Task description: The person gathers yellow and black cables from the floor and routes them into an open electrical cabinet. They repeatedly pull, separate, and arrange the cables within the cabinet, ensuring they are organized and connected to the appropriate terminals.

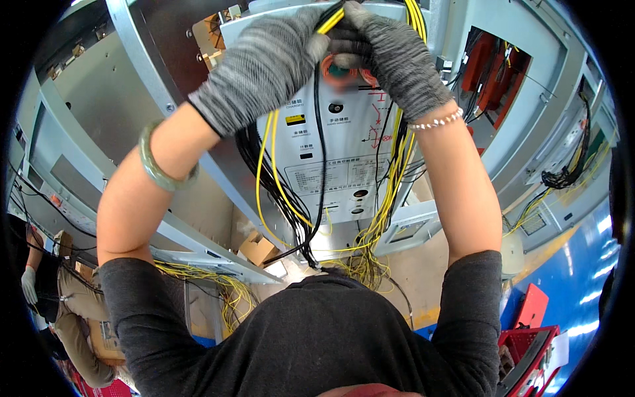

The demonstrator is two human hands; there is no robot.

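Both my arms are raised to the top of a light grey switchgear panel [317, 142]. My left hand [274, 63], in a grey knitted glove, is closed around a bundle of yellow and black wires [333, 21]. Close against it, my right hand [402, 58], gloved alike, has its fingers curled at the same bundle. Part of its grip is hidden behind the wires. A black cable [320, 145] hangs down the panel front from between my hands. Behind the fingers sits a blurred round orange-red part with a green middle [338, 71].
Loose yellow wires [395, 178] and a black wire bundle [261, 169] hang beside the panel. Yellow wires [360, 264] pile on the floor near a cardboard box [256, 249]. Metal frame posts [142, 53] flank me. A red crate [529, 357] stands lower right; another person [73, 298] is lower left.
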